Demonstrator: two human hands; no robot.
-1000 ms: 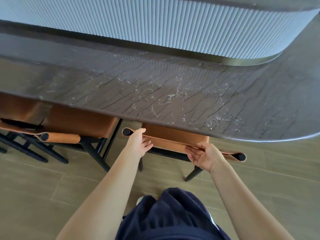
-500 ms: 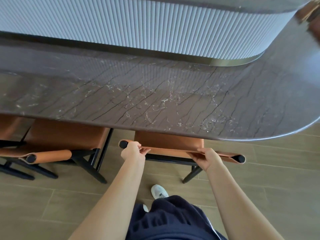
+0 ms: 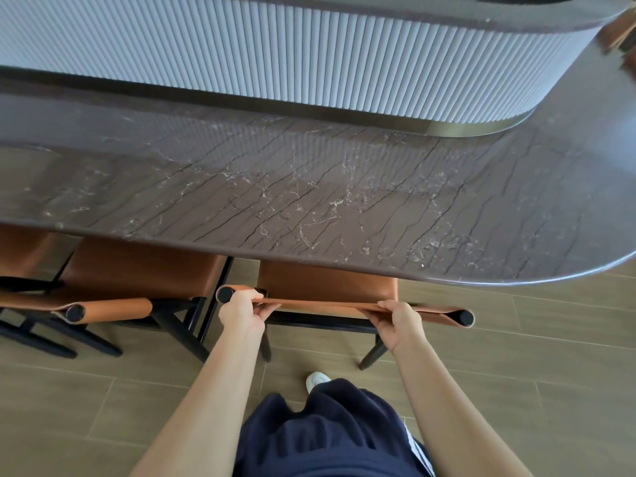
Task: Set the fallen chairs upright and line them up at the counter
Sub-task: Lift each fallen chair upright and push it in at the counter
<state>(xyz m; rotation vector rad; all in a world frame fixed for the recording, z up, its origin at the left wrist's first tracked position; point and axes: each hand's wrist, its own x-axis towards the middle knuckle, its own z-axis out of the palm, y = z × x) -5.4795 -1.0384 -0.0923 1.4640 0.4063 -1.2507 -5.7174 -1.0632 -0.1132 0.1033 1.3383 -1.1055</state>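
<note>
Nearest, the left hand [image 3: 241, 313] and right hand [image 3: 399, 321] grip the chair [image 3: 327, 285] by its backrest top, set apart, likely for even steering; upright, its seat tucks under the counter [image 3: 309, 201], beside a neighbouring chair [image 3: 137, 270].

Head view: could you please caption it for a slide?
Left hand and right hand grip the tan chair backrest at the counter.

Left hand [image 3: 241, 313], right hand [image 3: 399, 321] apparently gripping.
</note>
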